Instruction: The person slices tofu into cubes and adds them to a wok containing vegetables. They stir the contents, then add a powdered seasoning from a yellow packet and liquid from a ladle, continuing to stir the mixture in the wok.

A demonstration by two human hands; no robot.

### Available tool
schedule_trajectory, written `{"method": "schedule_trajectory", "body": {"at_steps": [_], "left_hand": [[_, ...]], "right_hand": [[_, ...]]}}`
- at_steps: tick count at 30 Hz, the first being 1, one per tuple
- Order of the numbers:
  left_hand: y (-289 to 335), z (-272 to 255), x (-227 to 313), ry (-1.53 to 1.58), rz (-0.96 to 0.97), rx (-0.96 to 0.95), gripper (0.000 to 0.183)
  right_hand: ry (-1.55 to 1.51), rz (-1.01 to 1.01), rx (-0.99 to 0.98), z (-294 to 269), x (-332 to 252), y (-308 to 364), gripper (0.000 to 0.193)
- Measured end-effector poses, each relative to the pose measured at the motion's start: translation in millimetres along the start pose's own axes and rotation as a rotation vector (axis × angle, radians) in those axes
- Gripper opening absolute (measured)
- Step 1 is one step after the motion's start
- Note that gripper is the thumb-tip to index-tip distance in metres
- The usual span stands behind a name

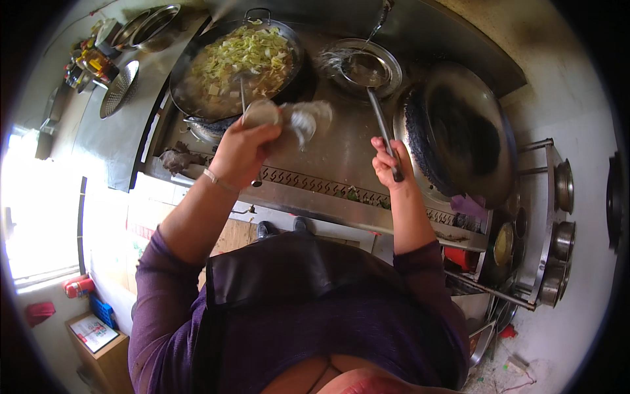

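Observation:
My left hand is closed around a small, round, pale container, raised beside the near rim of a large wok. A blurred, whitish, partly clear streak stretches right from the container; I cannot tell whether it is liquid or plastic. Chopped pale-green cabbage and tofu-like cubes lie in brownish broth in the wok. A ladle rests in the broth, its handle passing behind my left hand. My right hand grips the dark handle of a long-handled ladle, whose head reaches a round metal pan beneath a tap.
A big blackened wok leans at the right of the metal stove. Left of the stove, a perforated skimmer, metal bowls and seasoning bottles stand on a counter. A rack with pots is at the right.

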State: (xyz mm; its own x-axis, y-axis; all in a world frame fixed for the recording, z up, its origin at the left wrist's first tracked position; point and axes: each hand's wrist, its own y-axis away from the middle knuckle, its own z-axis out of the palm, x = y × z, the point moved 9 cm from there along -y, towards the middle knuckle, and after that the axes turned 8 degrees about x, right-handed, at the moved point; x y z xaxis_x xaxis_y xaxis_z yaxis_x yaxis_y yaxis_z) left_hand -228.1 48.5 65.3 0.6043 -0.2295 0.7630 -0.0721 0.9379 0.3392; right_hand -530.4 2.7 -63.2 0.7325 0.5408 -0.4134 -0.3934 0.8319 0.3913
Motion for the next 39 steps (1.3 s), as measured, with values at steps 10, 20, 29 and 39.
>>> {"method": "schedule_trajectory", "body": {"at_steps": [10, 20, 29, 39], "left_hand": [[-149.9, 88.5, -90.0, -0.693, -0.039, 0.036, 0.051], [-198.9, 113.7, -270.1, -2.359, 0.465, -0.805, 0.027], [-185.0, 84.8, -318.8, -2.191, 0.134, -0.535, 0.083], [-210.2, 94.3, -305.7, -2.508, 0.207, -0.723, 0.027]], "right_hand": [[-0.175, 0.084, -0.018, -24.4, 94.9, 137.1, 0.032], [0.087, 0.044, 0.258, -71.8, 144.1, 193.1, 0.039], [0.082, 0.088, 0.242, -98.1, 163.7, 189.3, 0.044], [-0.017, 0.114, 0.131, -106.5, 166.1, 180.9, 0.041]]}}
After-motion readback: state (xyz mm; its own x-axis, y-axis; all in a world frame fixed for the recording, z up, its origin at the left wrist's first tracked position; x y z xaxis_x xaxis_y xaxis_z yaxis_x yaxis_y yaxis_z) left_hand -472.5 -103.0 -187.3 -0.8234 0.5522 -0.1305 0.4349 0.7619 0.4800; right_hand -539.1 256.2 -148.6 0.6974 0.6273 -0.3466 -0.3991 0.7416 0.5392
